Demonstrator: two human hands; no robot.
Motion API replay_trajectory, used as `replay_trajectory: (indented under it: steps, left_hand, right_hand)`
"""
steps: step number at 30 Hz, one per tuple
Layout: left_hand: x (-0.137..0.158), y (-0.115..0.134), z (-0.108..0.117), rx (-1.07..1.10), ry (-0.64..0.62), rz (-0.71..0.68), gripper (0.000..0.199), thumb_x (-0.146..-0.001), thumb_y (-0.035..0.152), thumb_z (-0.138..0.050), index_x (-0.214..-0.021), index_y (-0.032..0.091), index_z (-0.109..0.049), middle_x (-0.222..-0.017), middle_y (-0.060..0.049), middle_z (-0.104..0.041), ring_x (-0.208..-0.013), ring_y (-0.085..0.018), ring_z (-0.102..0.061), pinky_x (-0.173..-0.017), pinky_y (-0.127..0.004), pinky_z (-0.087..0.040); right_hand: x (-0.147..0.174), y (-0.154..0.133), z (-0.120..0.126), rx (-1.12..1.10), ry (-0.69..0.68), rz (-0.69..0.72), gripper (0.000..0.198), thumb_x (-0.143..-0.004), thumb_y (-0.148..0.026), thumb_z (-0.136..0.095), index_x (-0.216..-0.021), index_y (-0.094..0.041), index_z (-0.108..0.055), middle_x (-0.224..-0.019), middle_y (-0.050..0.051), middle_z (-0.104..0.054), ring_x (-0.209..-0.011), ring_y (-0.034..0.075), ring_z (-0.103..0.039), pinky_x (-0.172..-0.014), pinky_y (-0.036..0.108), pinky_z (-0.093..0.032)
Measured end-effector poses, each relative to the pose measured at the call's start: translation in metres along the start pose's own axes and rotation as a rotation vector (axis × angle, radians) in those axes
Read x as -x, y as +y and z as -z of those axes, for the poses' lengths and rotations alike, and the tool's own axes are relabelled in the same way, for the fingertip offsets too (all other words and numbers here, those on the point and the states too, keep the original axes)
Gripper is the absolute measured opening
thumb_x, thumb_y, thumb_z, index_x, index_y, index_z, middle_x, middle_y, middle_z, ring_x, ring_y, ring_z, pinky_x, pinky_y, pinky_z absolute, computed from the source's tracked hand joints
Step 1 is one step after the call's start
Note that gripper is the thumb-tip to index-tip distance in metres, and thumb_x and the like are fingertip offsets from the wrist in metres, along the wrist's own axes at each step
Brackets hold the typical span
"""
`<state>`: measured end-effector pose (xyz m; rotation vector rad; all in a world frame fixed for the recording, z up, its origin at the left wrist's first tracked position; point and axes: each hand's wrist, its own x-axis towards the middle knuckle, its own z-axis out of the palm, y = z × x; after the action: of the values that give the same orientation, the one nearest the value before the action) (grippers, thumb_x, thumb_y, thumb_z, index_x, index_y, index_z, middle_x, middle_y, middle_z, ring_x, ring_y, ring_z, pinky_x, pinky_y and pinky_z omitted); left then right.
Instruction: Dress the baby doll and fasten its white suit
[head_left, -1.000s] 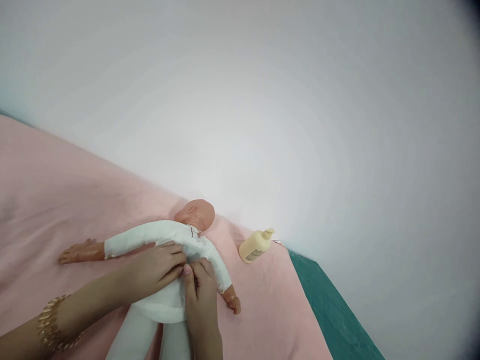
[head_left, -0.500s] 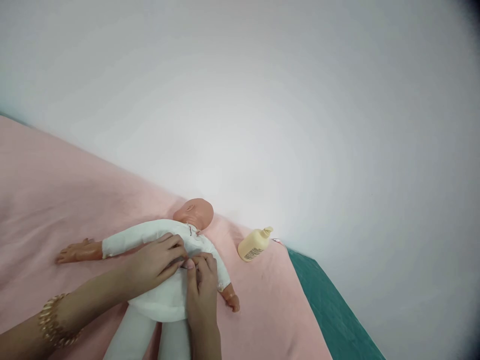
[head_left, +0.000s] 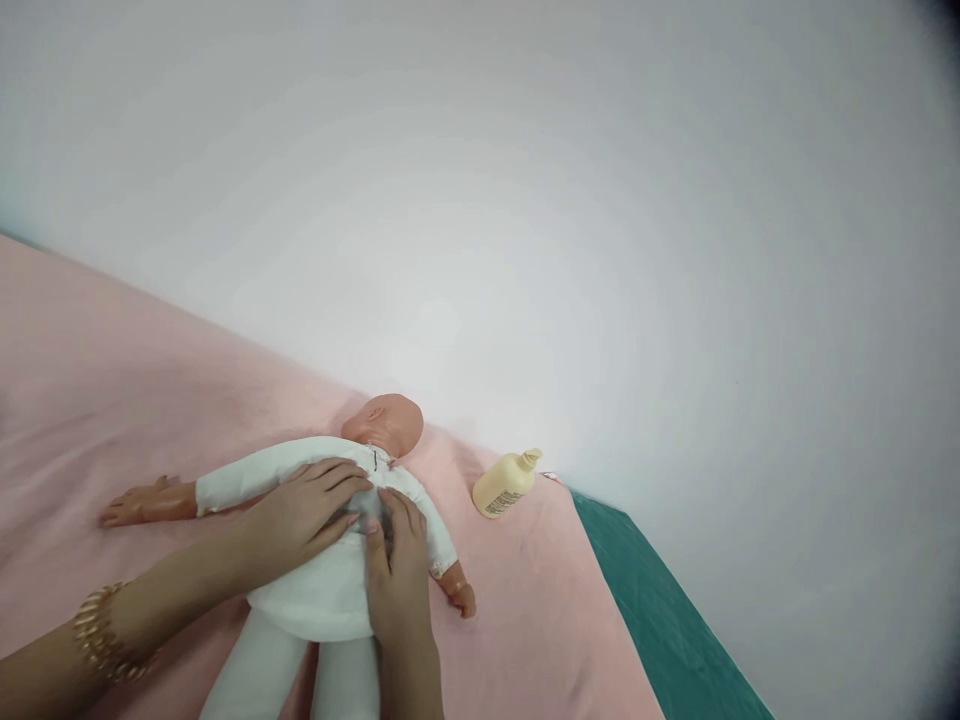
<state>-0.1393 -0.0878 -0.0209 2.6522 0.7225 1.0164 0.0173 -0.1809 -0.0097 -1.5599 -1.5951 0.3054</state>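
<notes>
White cloth-bodied doll (head_left: 322, 600); smooth pinkish head (head_left: 401, 423).

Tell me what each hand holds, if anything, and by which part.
Nothing is visibly gripped: the left hand and right hand rest, loosely spread, on the doll's torso.

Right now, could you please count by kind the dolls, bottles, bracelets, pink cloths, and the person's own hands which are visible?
Doll: 1
Bottle: 1
Bracelet: 1
Pink cloth: 1
Left hand and right hand: 2
Total: 6
</notes>
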Motion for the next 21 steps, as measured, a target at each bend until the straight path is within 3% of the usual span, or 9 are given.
replay_trajectory:
  steps: [9,21]
  left_hand:
    - [-0.0002,0.0004,-0.0028,-0.001,0.013,0.054,0.042,-0.096,0.048,-0.043,-0.122,0.017,-0.057,-0.126,-0.010,-0.060,-0.119,-0.026,-0.051,-0.101,-0.041,-0.039]
    - [0.0008,0.0000,-0.0033,-0.011,-0.011,0.059,0.036,-0.095,0.040,-0.048,-0.121,0.018,-0.058,-0.127,-0.010,-0.061,-0.120,-0.027,-0.051,-0.101,-0.042,-0.040]
  right_hand:
    - [-0.0006,-0.0001,-0.0010,-0.003,-0.019,0.003,0.042,-0.099,-0.041,-0.039,-0.133,-0.020,-0.053,-0.138,0.012,-0.051,-0.131,0.023,-0.043,-0.111,0.044,-0.035]
    - [-0.0015,0.0016,-0.0011,-0.016,-0.027,0.011,0.041,-0.098,-0.040,-0.042,-0.132,-0.020,-0.054,-0.136,0.012,-0.054,-0.129,0.024,-0.046,-0.110,0.047,-0.037]
